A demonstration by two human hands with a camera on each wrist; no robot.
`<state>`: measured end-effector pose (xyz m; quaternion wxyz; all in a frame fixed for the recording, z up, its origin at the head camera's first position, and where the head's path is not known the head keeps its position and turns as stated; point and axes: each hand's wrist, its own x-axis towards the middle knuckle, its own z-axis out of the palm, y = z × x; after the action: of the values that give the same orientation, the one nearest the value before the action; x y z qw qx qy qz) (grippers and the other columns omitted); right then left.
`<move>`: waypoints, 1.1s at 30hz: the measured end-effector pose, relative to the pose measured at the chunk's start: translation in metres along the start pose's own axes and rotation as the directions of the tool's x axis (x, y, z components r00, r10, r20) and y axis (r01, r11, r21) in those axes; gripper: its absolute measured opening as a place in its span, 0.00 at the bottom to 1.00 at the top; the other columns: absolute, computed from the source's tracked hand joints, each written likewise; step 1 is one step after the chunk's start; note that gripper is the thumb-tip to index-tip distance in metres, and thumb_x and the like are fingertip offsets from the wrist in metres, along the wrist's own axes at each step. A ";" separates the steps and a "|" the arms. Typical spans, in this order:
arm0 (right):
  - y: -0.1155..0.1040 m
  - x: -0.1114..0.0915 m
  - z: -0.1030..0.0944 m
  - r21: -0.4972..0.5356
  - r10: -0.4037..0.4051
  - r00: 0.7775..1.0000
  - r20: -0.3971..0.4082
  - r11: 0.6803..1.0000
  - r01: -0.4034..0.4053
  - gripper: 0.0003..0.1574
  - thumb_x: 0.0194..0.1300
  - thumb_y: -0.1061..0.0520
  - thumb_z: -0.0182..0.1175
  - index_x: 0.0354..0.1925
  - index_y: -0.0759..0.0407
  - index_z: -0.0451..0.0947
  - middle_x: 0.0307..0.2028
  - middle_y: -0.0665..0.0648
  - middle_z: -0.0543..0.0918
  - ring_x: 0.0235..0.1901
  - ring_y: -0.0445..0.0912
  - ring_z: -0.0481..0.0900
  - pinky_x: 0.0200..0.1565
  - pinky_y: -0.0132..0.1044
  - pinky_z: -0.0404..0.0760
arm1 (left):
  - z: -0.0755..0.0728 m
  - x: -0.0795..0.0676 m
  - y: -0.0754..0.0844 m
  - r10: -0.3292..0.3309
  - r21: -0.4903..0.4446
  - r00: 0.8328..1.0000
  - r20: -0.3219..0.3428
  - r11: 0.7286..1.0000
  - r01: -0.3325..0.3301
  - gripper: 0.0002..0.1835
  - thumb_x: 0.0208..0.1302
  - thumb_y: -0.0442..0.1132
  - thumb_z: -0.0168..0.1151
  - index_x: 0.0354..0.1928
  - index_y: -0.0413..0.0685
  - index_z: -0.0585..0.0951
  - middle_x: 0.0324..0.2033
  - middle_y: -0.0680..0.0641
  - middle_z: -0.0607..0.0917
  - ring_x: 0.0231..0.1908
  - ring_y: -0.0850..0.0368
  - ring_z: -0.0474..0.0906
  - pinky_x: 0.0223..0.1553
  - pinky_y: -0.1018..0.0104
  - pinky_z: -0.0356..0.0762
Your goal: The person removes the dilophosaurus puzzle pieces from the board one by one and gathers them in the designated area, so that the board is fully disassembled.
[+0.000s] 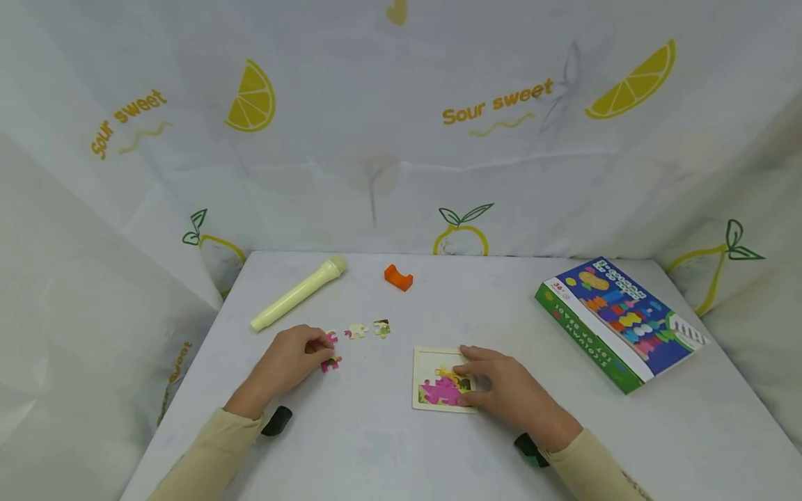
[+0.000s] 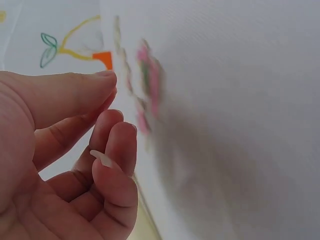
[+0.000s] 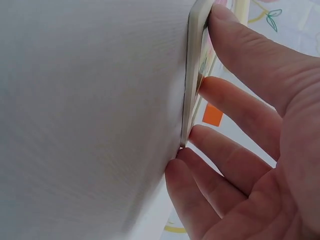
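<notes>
My left hand point(image 1: 285, 362) hovers over the left of the table, thumb and index finger close together beside a pink and green jigsaw piece point(image 1: 332, 363). In the left wrist view, no piece shows between those fingertips; the pink pieces point(image 2: 150, 80) lie beyond them. Another pink piece point(image 1: 331, 337), a pink and pale yellow piece point(image 1: 356, 332) and a brown and yellow piece point(image 1: 381, 328) form a row. My right hand point(image 1: 507, 383) rests along the right side of a square puzzle tray point(image 1: 432, 353), thumb and fingers touching its rim. Joined pink and yellow pieces point(image 1: 441, 391) partly fill the tray.
A pale yellow tube point(image 1: 297, 296) lies at the back left, near an orange block with a curved notch point(image 1: 398, 278). A blue and green game box point(image 1: 620, 320) lies at the right. White cloth printed with lemons point(image 1: 460, 240) hangs behind the table.
</notes>
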<state>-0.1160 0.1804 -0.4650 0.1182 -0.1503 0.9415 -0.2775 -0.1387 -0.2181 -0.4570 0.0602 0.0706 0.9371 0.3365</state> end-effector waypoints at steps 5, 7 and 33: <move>0.001 0.001 -0.001 -0.006 0.013 1.000 0.008 1.000 -0.013 0.28 0.60 0.46 0.82 0.59 0.43 0.90 0.78 0.50 0.75 0.79 0.57 0.69 0.76 0.58 0.71 | 0.021 0.015 0.040 0.087 -0.009 0.993 0.079 0.996 -0.087 0.02 0.70 0.42 0.74 0.39 0.55 0.89 0.32 0.58 0.84 0.34 0.62 0.78 0.38 0.68 0.78; 0.000 0.002 -0.001 -0.004 0.020 1.000 0.014 1.000 -0.019 0.28 0.60 0.46 0.82 0.59 0.43 0.90 0.78 0.49 0.75 0.80 0.56 0.69 0.76 0.58 0.71 | 0.034 0.021 0.058 0.152 -0.004 0.979 0.138 0.988 -0.153 0.02 0.71 0.42 0.74 0.40 0.54 0.89 0.32 0.59 0.84 0.35 0.63 0.78 0.40 0.69 0.79; 0.002 0.002 -0.002 -0.033 -0.048 0.999 -0.005 0.998 0.048 0.29 0.61 0.45 0.81 0.59 0.48 0.90 0.76 0.54 0.77 0.78 0.58 0.72 0.73 0.58 0.75 | 0.102 0.051 0.134 0.196 0.139 0.904 0.379 0.954 -0.265 0.17 0.64 0.54 0.80 0.47 0.53 0.89 0.40 0.56 0.83 0.39 0.64 0.75 0.46 0.68 0.79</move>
<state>-0.1186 0.1820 -0.4650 0.1063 -0.1738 0.9424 -0.2653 -0.1599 -0.0433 -0.4530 0.1839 0.2471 0.9224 0.2331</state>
